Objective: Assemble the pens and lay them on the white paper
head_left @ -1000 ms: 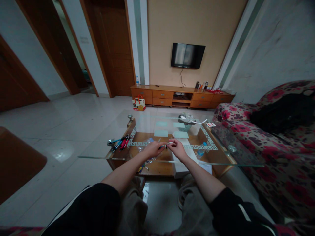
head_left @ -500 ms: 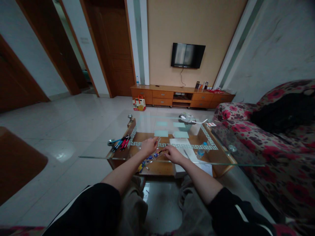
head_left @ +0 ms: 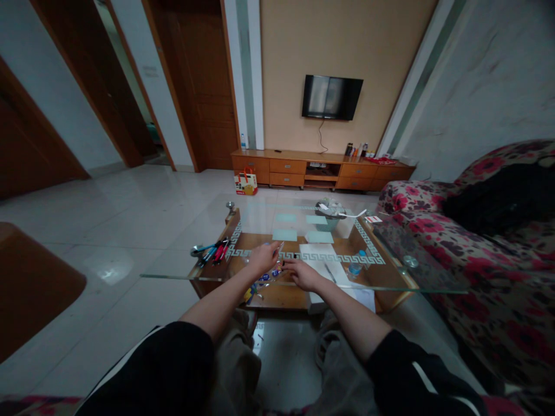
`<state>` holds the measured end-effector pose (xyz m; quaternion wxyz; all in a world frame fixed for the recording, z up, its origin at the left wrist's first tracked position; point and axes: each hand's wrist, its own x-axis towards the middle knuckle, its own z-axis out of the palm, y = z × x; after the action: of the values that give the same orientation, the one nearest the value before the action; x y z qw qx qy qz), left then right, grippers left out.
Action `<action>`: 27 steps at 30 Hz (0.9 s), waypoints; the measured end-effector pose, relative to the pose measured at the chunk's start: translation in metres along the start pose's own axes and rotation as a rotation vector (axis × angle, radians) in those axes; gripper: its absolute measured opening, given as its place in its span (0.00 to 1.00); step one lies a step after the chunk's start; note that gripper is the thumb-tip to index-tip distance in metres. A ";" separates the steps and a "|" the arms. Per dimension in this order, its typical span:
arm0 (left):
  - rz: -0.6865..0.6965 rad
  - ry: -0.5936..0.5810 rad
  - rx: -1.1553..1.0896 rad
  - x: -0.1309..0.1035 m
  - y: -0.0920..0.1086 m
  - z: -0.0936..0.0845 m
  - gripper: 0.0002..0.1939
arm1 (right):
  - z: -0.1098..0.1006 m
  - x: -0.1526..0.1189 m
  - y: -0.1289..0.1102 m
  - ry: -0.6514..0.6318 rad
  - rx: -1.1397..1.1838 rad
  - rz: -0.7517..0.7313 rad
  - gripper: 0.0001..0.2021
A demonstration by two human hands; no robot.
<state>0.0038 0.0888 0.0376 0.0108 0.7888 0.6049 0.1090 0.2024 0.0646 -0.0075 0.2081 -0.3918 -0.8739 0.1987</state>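
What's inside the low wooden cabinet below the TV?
The open middle of the cabinet shows a small whitish item, too blurred to name; closed drawers hide the rest.

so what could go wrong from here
The thin pale piece at the left hand's fingertips could slip, as little of it seems gripped.

The small dark piece just beyond the right hand could get nudged and roll across the smooth glass table.

The pens lie in a loose heap, so a sideways sweep of the left arm might scatter them.
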 end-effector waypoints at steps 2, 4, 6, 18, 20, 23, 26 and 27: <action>0.000 -0.003 -0.012 0.000 0.000 0.000 0.18 | 0.002 0.001 0.001 -0.017 -0.007 -0.012 0.27; 0.005 -0.001 -0.020 0.000 0.000 0.000 0.18 | 0.003 0.001 0.000 -0.019 -0.012 -0.007 0.27; 0.013 0.001 -0.024 0.000 -0.001 0.001 0.18 | 0.002 0.001 0.000 -0.011 -0.026 0.013 0.26; 0.024 0.010 -0.018 0.001 -0.003 0.004 0.18 | -0.002 -0.002 -0.003 -0.002 -0.045 0.069 0.15; 0.029 0.014 -0.017 0.001 -0.003 0.004 0.19 | -0.003 -0.001 -0.005 -0.007 -0.036 0.057 0.13; 0.020 0.011 -0.023 0.001 -0.002 0.003 0.19 | -0.005 0.000 -0.006 -0.016 -0.028 0.044 0.10; 0.014 -0.001 -0.036 0.001 -0.002 0.003 0.18 | -0.004 0.001 -0.005 -0.014 -0.029 0.049 0.10; 0.014 -0.002 -0.037 0.001 -0.002 0.003 0.18 | -0.004 0.002 -0.004 -0.013 -0.030 0.051 0.10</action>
<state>0.0026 0.0904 0.0350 0.0253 0.7929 0.5970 0.1196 0.2007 0.0641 -0.0015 0.1913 -0.4160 -0.8677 0.1932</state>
